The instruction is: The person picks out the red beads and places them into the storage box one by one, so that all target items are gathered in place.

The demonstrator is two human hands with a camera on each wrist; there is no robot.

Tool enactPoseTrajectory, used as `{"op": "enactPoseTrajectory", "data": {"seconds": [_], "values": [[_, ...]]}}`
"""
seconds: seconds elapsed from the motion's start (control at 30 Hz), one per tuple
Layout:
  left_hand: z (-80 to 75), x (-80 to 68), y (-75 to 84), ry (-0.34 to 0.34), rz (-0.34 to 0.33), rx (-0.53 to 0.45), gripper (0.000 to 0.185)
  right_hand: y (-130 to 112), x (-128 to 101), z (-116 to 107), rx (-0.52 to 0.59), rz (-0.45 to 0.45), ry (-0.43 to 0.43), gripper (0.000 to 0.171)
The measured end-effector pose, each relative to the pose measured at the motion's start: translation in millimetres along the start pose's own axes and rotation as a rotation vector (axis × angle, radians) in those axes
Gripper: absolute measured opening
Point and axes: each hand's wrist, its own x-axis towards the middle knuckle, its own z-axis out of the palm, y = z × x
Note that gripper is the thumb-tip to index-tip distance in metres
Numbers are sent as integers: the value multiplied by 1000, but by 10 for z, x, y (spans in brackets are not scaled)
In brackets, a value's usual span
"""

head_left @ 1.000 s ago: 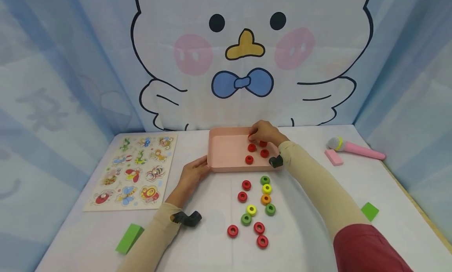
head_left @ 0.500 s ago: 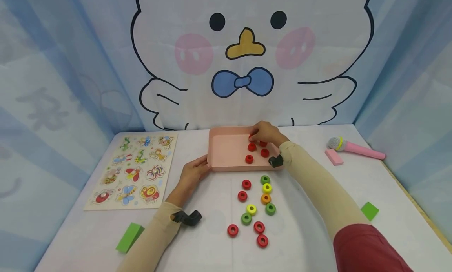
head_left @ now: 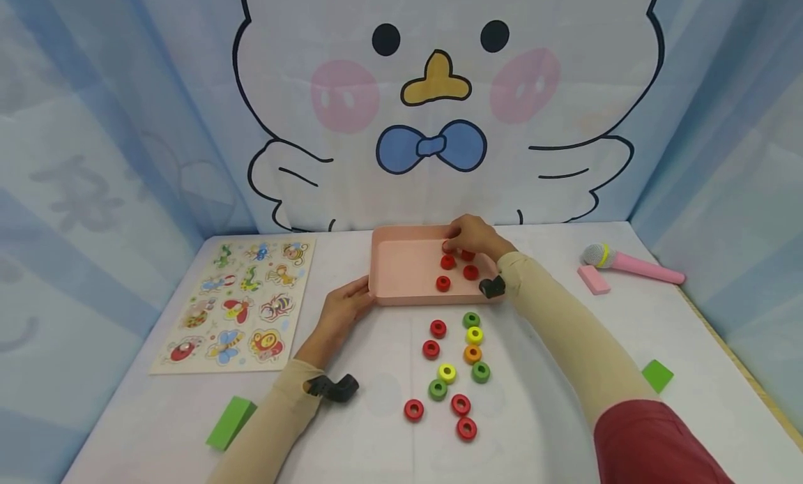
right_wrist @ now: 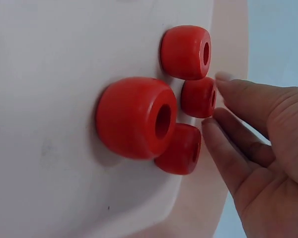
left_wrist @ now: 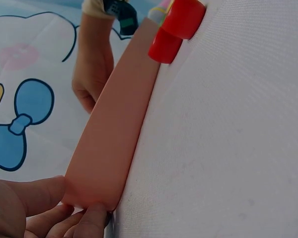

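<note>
Inside the pink tray (head_left: 401,268), the right hand (head_left: 472,236) stayed over four red rings (head_left: 447,262), fingers apparently released and holding nothing; the left hand (head_left: 341,309) kept gripping the tray's near-left corner.

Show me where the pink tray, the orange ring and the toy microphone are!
pink tray (head_left: 401,264): head view, bare floor of the tray.
orange ring (head_left: 472,354): head view, its top face.
toy microphone (head_left: 646,268): head view, pink handle.

Tray (head_left: 401,264): pink. Rings inside tray (head_left: 443,283): red. Rings on white table (head_left: 552,372): red, green, yellow, orange.
</note>
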Motion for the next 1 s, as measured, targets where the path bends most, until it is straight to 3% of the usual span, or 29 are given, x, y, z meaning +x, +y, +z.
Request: {"op": "enactPoseTrajectory", "data": {"seconds": [0.23,0.43,0.63,0.77,1.0], "values": [[-3,-6,19,5,6,-15,48,-115,-157,-123,21,-65,41,36],[-13,10,30,29,-30,15,48,-271,-533,-129,56,-144,48,37],[-12,8,8,30,-38,48,47,-245,-930,53,10,-393,30,32],[-1,0,1,22,-34,44,47,-206,-1143,200,-6,-495,-60,28],[39,-10,-16,24,-44,47,48,-162,-1360,408,-16,-459,-244,29]]}}
